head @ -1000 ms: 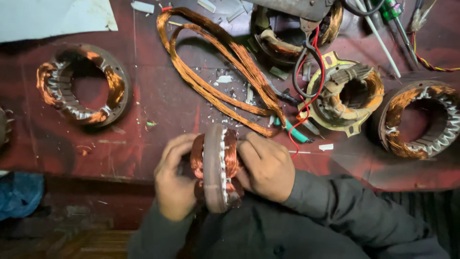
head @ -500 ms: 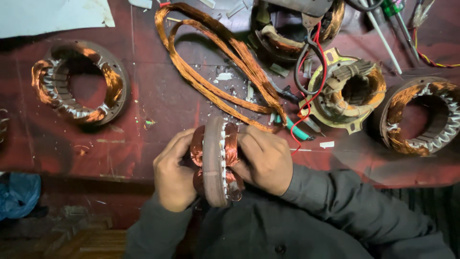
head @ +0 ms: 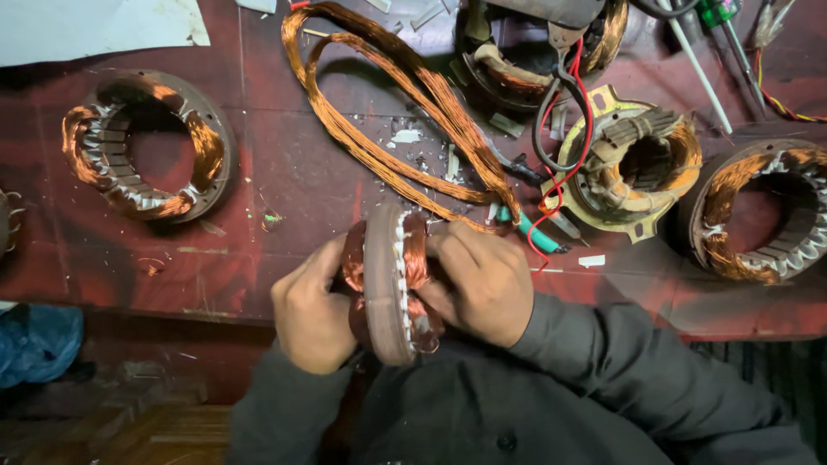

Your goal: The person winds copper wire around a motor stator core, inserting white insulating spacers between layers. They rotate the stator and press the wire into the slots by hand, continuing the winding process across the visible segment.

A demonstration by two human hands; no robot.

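Left hand (head: 312,310): I saw fingers curled, gripping the round copper-wound steel stator (head: 389,284) held on edge at the worn red workbench's (head: 284,172) near edge.
Right hand (head: 482,280): fingers pressed onto its windings.
Bench: a loose copper wire coil (head: 388,120) lay mid-bench.

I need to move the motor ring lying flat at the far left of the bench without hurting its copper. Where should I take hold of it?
Probably best to grip the motor ring by its bare grey metal rim, coming from above with fingers on opposite outer edges. It lies flat, hole up, and the copper windings bulge along the inner edge, so the outer rim is the only hard, wire-free surface.
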